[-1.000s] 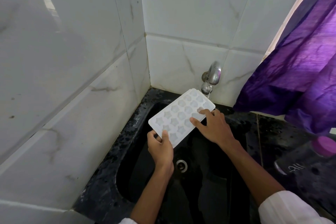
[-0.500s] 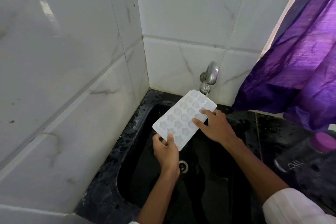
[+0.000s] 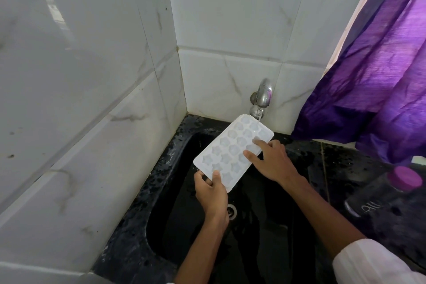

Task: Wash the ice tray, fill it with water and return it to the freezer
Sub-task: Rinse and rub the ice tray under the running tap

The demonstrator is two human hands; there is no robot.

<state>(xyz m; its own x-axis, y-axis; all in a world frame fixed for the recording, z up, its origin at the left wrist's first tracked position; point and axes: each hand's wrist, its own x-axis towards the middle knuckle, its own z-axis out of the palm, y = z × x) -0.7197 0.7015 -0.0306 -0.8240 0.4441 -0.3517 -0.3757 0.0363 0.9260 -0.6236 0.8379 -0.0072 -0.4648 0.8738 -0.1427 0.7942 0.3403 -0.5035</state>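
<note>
A white sleeve (image 3: pixel 373 263) is seen at the near right. A black sink (image 3: pixel 170 226) is set into a speckled black desk (image 3: pixel 341 163), and its drain (image 3: pixel 231 211) is seen beside the left wrist. The near short end of the white ice tray (image 3: pixel 230 152) is gripped by the left hand (image 3: pixel 211 189), thumb on top and fingers curled beneath. The tray is held above the basin, cups upward, its far corner under the tap (image 3: pixel 261 99). Straight fingers of the right hand (image 3: pixel 270 161) are laid on the tray's right side, nothing being clasped. A dark bottle (image 3: pixel 387 193) with a purple cap is seen on the desk at the right. Farther off, a purple curtain (image 3: pixel 380 76) is hung beside white tiles.
</note>
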